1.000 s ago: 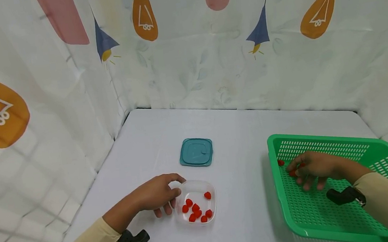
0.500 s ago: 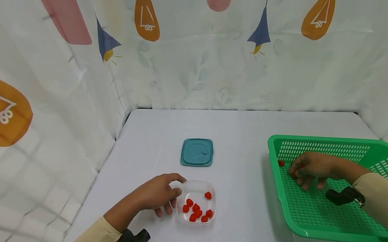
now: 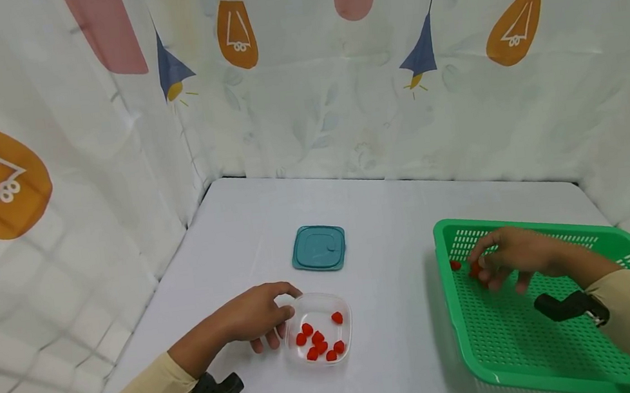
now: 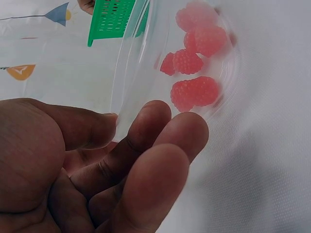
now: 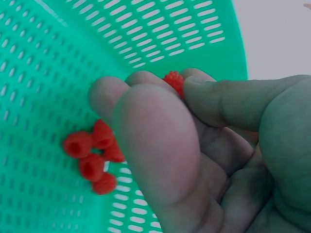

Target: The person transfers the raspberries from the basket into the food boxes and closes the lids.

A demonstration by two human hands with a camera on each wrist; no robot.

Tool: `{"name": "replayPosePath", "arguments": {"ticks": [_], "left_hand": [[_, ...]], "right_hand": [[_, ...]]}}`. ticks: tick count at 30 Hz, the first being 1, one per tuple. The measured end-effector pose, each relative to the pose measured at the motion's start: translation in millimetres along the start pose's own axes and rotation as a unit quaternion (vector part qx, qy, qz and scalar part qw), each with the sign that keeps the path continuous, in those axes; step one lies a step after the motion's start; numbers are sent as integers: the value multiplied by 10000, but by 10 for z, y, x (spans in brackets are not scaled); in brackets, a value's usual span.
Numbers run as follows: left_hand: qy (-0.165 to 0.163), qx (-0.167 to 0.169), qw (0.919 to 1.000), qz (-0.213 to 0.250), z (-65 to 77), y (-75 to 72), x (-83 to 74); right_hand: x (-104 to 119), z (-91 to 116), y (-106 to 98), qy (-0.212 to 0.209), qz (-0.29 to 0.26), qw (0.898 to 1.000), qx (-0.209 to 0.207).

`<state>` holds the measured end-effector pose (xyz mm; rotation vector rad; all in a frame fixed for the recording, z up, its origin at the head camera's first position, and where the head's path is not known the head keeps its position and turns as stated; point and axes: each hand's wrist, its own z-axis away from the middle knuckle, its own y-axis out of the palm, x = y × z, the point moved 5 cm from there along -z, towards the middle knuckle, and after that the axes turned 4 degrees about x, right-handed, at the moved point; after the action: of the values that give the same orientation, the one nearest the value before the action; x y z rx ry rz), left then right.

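In the head view, my left hand (image 3: 261,316) rests loosely at the left rim of a clear plastic container (image 3: 327,300) with several red raspberries (image 3: 319,345) inside. The left wrist view has the thumb near its rim and relaxed fingers by the outer wall; I see no firm grip. At the right, my right hand (image 3: 517,254) is inside the green basket (image 3: 517,335), above its far left part. Its thumb and a finger pinch a raspberry (image 5: 174,81), partly hidden by the fingers. Several more raspberries (image 5: 92,165) lie clustered on the basket floor beneath.
A teal square lid (image 3: 319,248) lies flat on the white table (image 3: 393,265), beyond the container. One raspberry (image 3: 455,265) sits by the basket's left wall. A printed curtain (image 3: 305,113) hangs behind the table and along its left side.
My right hand has risen slightly within the basket, with the raspberry between its fingertips; more berries show below it. The left hand and the container have stayed put.
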<state>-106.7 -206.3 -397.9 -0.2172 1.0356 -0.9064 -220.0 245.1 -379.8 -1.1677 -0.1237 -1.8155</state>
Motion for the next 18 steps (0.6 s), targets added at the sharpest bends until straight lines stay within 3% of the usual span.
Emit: {"name": "replayPosePath", "arguments": {"ticks": [18], "left_hand": [[46, 5, 10000, -33, 3, 3, 6]], "right_hand": [[625, 115, -100, -415, 249, 9988, -85]]}}
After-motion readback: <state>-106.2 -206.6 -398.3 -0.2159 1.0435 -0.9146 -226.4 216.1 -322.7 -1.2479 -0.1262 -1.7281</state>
